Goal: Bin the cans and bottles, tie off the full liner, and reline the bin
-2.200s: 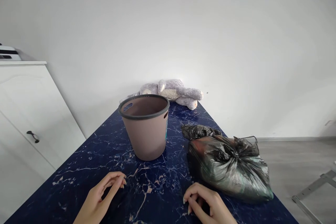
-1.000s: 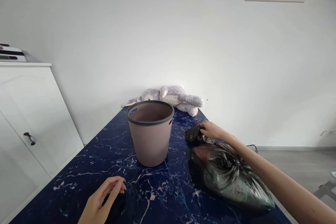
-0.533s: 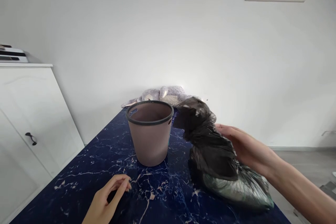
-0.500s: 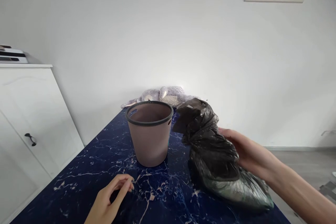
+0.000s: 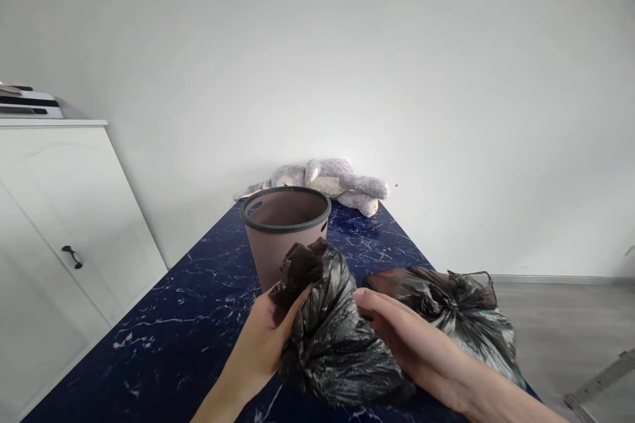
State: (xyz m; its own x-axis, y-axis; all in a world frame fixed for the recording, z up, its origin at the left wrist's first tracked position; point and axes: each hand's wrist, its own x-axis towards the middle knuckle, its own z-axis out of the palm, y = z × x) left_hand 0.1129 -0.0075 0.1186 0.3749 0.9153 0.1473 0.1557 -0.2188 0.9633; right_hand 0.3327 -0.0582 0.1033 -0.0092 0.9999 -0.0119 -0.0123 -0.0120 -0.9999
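Note:
In front of me a crumpled black plastic bag (image 5: 342, 337) is between my hands. My left hand (image 5: 268, 330) grips its upper left part, the thumb over the plastic. My right hand (image 5: 411, 340) lies along the bag's right side, its fingers stretched out against it. Just behind the bag stands a brownish-pink bin (image 5: 265, 251) with a dark rim and side handle holes; the bag hides its lower right part. To the right, a second, knotted black bag (image 5: 456, 310) lies on the dark blue marbled table (image 5: 198, 291), partly behind my right hand.
A grey plush toy (image 5: 342, 178) lies at the table's far end by the wall. At the left is a white cabinet (image 5: 74, 211) with a black handle. A metal frame (image 5: 602, 377) shows at the lower right, above the grey floor.
The black bag has moved left and nearer, in front of the bin. My left hand has risen and taken hold of it. The knotted bag and the plush toy's right end now show.

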